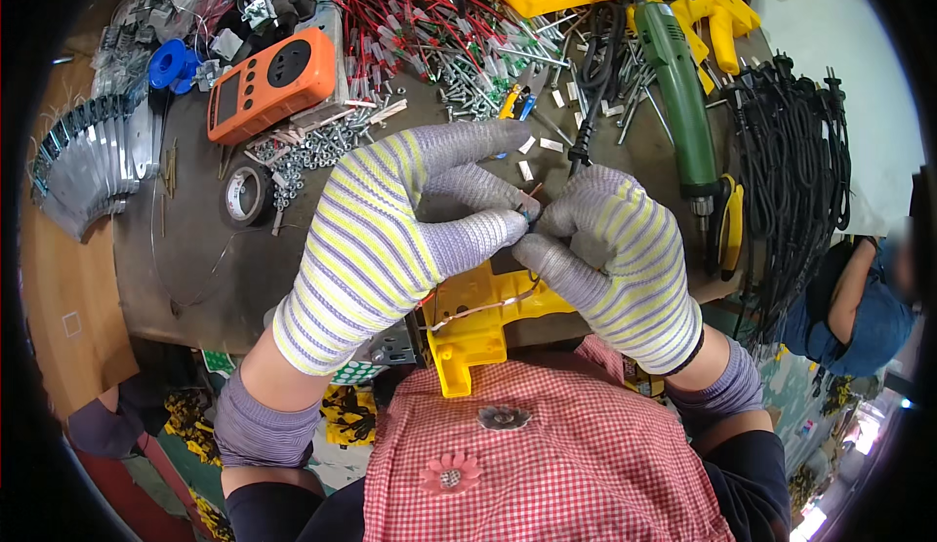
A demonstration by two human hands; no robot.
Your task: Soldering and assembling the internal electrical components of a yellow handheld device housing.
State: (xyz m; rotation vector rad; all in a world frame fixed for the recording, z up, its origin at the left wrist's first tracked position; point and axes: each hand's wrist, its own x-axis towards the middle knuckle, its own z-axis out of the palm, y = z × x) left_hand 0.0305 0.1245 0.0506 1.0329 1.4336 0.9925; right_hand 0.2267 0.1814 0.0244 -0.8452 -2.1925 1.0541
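Observation:
My left hand [386, 220], in a striped knit glove, pinches a thin wire [535, 191] between thumb and a finger, with the forefinger stretched out above. My right hand [630, 254], gloved alike, closes on the same wire from the other side, fingertips nearly meeting the left ones. Most of the wire is hidden by the fingers. A black power cord [583, 142] runs down behind the right hand; whether it joins the wire I cannot tell. Below my hands lies a yellow plastic housing half [468, 345] with a thin wire across it, at the table's near edge.
An orange meter-like box [273, 83], black tape roll [246, 196], and loose nuts [312, 157] lie left. Red wires [390, 5] and screws [478, 83] fill the back. A green electric screwdriver [678, 93], yellow-handled pliers [730, 225] and black cords [791, 161] lie right. Someone [849, 308] sits far right.

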